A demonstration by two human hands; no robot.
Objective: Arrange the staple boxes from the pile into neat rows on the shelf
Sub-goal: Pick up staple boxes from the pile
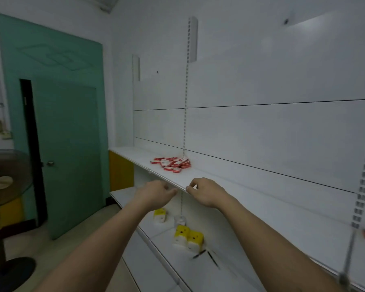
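Bare forearms nearest the lens, reaching forward and up toward the front lip of the white shelf (230, 184). Left hand (156, 193) just below and in front of that lip, fingers loosely curled, holding nothing that can be seen. Right hand (207, 191) at the lip itself, fingertips bent and touching or nearly touching the edge; too blurred to say whether pinching the edge or merely resting against it, and no box in it. Pile of staple boxes (172, 164) farther along the same shelf, beyond both hands and toward the back panel, beside the slotted upright (185, 123). Red and white boxes heaped loosely, tipped at differing angles, no common long axis among them, so no row begun as yet. Pile roughly between the lines of the two hands, slightly more in line with the left, well apart from either; neither hand clearly nearer. Likely next: a reach forward and upward over the lip, deeper along the shelf, either hand equally fit to take the first box. Bare shelf surface between hands and pile, and more of it running off to the right. Below, on a lower shelf (167, 239), yellow and white packs (188, 238), no part of the job.
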